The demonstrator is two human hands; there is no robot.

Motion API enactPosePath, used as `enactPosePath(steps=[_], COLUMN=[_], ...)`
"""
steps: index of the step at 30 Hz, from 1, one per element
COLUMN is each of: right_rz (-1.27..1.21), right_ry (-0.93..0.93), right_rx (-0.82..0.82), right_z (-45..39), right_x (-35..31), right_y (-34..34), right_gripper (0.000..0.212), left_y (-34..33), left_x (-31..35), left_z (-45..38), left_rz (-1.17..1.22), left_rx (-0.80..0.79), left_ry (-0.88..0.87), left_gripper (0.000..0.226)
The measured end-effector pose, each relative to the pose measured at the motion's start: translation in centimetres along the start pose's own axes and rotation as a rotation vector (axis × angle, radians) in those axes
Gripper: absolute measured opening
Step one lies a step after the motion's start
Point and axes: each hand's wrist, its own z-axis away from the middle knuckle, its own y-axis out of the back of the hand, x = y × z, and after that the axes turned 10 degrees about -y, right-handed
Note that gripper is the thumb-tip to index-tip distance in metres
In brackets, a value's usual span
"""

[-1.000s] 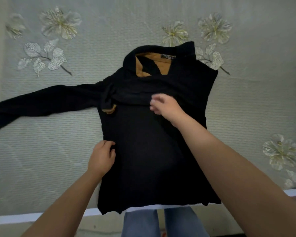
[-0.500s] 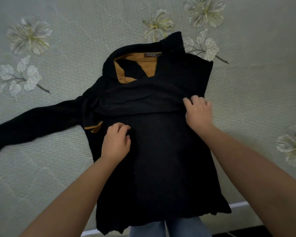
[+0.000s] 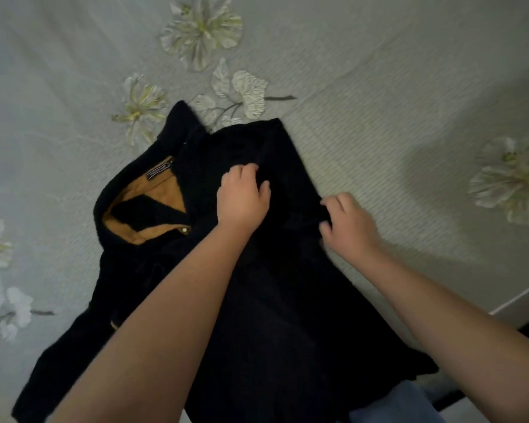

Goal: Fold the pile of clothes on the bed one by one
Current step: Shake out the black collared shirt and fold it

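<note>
Our left hand [image 3: 242, 198] pinched a fold of the black knit sweater with mustard collar lining [image 3: 257, 300]; our right hand [image 3: 347, 222] gripped its edge, fingers curled. It lay on the pale floral bedspread [image 3: 379, 87], both forearms extended.

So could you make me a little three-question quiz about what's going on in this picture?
1. True or false: the black shirt lies on a floral bedspread.
2. The lining inside the shirt's collar is: A mustard, B red, C white.
3. What is the right hand gripping?

Key: 1 true. 2 A. 3 The shirt's right-side edge, fingers curled round the cloth, while the left hand pinches the fabric near the middle.
</note>
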Motion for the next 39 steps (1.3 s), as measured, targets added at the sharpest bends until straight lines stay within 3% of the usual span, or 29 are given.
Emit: enactPosePath(steps=[3, 5, 7, 9, 12, 17, 22, 25, 28, 31, 35, 39], right_rz=[-0.043, -0.026, 0.006, -0.147, -0.243, -0.332, -0.328, -0.361, -0.332, -0.178, -0.139, -0.114], right_ry=[0.068, 0.147, 0.158, 0.228, 0.297, 0.235, 0.212, 0.133, 0.045, 0.081, 0.315, 0.617], right_rx=[0.003, 0.026, 0.007, 0.011, 0.108, 0.112, 0.176, 0.141, 0.175, 0.271, 0.342, 0.182], right_z=[-0.4, -0.7, -0.8, -0.8, -0.2, 0.0, 0.3, 0.7, 1.6, 2.5, 2.6, 1.7], right_x=[0.2, 0.9, 2.2, 2.5, 2.5, 2.6, 2.3, 2.1, 1.7, 0.8, -1.6, -6.4], right_y=[0.4, 0.0, -0.6, 0.1, 0.0, -0.5, -1.2, -1.2, -1.3, -1.3, -1.9, -3.2], right_gripper=[0.036, 0.026, 0.026, 0.027, 0.015, 0.017, 0.020, 0.028, 0.027, 0.025, 0.017, 0.022], left_y=[-0.7, -1.3, -1.8, -2.1, -2.0, -1.3, -2.9, -2.9, -2.0, -1.3, -0.9, -1.0], left_x=[2.0, 2.9, 3.4, 3.6, 3.9, 4.4, 4.9, 3.7, 1.2, -2.2, -7.0, -11.8], left_z=[-4.0, -5.9, -7.1, -7.7, -7.9, -8.8, -7.8, -4.4, 0.3, 4.9, 10.6, 16.0], left_rz=[0.028, 0.060, 0.089, 0.040, -0.119, -0.192, -0.243, -0.191, -0.081, -0.014, -0.084, -0.118], left_rx=[-0.037, -0.057, -0.062, -0.068, -0.048, 0.068, -0.046, -0.017, 0.054, 0.087, 0.147, 0.176], left_ry=[0.028, 0.050, 0.081, 0.057, -0.046, -0.115, -0.193, -0.221, -0.105, 0.049, 0.227, 0.626], left_gripper=[0.054, 0.058, 0.044, 0.025, 0.022, 0.020, 0.025, 0.037, 0.039, 0.038, 0.046, 0.066])
